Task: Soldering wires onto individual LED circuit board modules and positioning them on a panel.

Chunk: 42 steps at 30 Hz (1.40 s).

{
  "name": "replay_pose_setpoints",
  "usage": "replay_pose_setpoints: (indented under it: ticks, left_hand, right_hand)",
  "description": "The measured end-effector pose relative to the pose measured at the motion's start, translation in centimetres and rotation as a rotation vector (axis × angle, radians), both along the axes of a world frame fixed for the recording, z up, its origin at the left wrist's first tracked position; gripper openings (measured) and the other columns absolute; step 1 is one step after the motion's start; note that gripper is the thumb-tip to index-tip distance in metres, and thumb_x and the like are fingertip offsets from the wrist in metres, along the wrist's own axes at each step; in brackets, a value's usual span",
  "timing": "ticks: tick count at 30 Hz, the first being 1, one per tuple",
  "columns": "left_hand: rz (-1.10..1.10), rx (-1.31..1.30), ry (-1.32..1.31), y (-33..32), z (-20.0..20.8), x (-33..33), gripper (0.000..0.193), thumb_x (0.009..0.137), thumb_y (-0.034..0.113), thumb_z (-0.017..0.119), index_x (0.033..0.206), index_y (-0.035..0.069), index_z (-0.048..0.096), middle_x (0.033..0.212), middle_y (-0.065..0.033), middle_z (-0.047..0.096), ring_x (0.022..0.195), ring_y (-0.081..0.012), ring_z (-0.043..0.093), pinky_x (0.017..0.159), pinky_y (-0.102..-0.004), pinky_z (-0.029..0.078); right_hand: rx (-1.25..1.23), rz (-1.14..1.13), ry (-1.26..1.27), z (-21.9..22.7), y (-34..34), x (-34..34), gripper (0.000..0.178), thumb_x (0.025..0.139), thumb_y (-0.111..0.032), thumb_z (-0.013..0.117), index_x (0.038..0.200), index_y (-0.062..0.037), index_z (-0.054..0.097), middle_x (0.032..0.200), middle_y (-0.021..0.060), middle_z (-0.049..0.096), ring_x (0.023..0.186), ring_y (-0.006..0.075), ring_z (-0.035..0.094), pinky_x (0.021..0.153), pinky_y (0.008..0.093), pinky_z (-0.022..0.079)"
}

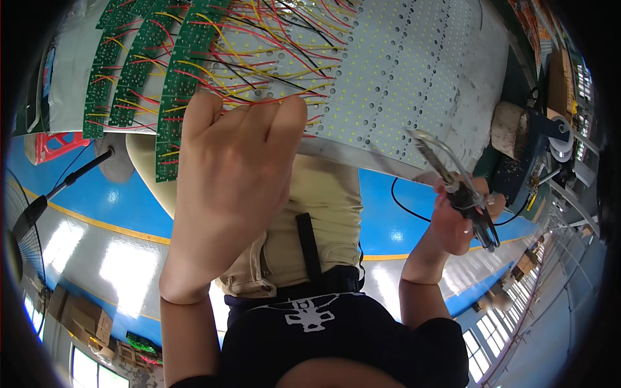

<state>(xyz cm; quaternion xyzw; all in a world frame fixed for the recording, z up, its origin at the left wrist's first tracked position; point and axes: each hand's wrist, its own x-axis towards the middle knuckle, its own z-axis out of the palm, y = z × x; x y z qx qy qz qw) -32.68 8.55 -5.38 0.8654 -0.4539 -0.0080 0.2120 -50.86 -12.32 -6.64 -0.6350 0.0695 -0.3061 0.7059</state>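
My left hand (236, 145) is closed over the near edge of a white panel (414, 77) dotted with rows of small yellowish pads and round holes. Its fingers are curled at the red and yellow wires (259, 64), and the fingertips are hidden, so what they pinch cannot be seen. Beside it on the left lies a narrow green circuit board strip (169, 123) with wires running from it onto the panel. Off the panel's near right edge, my right hand (453, 216) is closed round a soldering iron (462, 194) with a dark handle, its metal tip tilted up and left.
More green board strips (132, 81) lie at the left. At the right stand a dark bench device (527, 152) with a brownish block (509, 129) and a white spool (561, 139). A fan (26, 229) is at the far left, near a red stool (58, 147).
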Motion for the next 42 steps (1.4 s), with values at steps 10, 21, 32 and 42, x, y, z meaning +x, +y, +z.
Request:
replay_pose_setpoints:
  ticks: [10, 21, 32, 42]
  left_hand:
    - [0.021, 0.032, 0.014, 0.1, -0.1, -0.1, 0.008, 0.079, 0.006, 0.057, 0.079, 0.006, 0.049, 0.07, -0.0057, 0.058, 0.06, -0.0207, 0.054, 0.066, -0.0334, 0.032]
    - [0.036, 0.057, 0.022, -0.1, 0.2, -0.2, 0.008, 0.078, 0.007, 0.059, 0.082, 0.005, 0.053, 0.076, -0.0063, 0.062, 0.064, -0.0199, 0.057, 0.069, -0.0336, 0.034]
    - [0.04, 0.075, 0.029, -0.1, 0.3, -0.2, 0.009, 0.079, 0.007, 0.059, 0.086, 0.004, 0.055, 0.077, -0.0069, 0.063, 0.065, -0.02, 0.058, 0.07, -0.0341, 0.034]
    - [0.022, 0.091, 0.047, 0.0, 0.5, 0.0, 0.008, 0.08, 0.008, 0.059, 0.086, 0.005, 0.055, 0.077, -0.0067, 0.063, 0.065, -0.0198, 0.058, 0.07, -0.0342, 0.034]
  right_hand:
    - [-0.125, 0.281, 0.133, -1.0, -0.7, 3.6, 0.029, 0.073, -0.015, 0.073, 0.082, -0.0102, 0.046, 0.079, 0.0139, 0.058, 0.069, 0.0256, 0.061, 0.087, 0.0554, 0.045]
    - [-0.207, 0.178, 0.207, -0.7, -0.1, 3.5, 0.029, 0.069, -0.021, 0.073, 0.066, 0.0005, 0.055, 0.073, 0.0128, 0.056, 0.067, 0.024, 0.058, 0.084, 0.052, 0.048]
    - [-0.244, 0.192, 0.198, -0.8, -0.1, 3.6, 0.029, 0.07, -0.022, 0.073, 0.069, 0.0, 0.054, 0.073, 0.0131, 0.056, 0.068, 0.0243, 0.058, 0.083, 0.0535, 0.048]
    - [-0.256, 0.225, 0.178, -0.7, -0.2, 3.6, 0.027, 0.073, -0.021, 0.074, 0.076, -0.0036, 0.054, 0.077, 0.0149, 0.056, 0.071, 0.0259, 0.06, 0.083, 0.0535, 0.048]
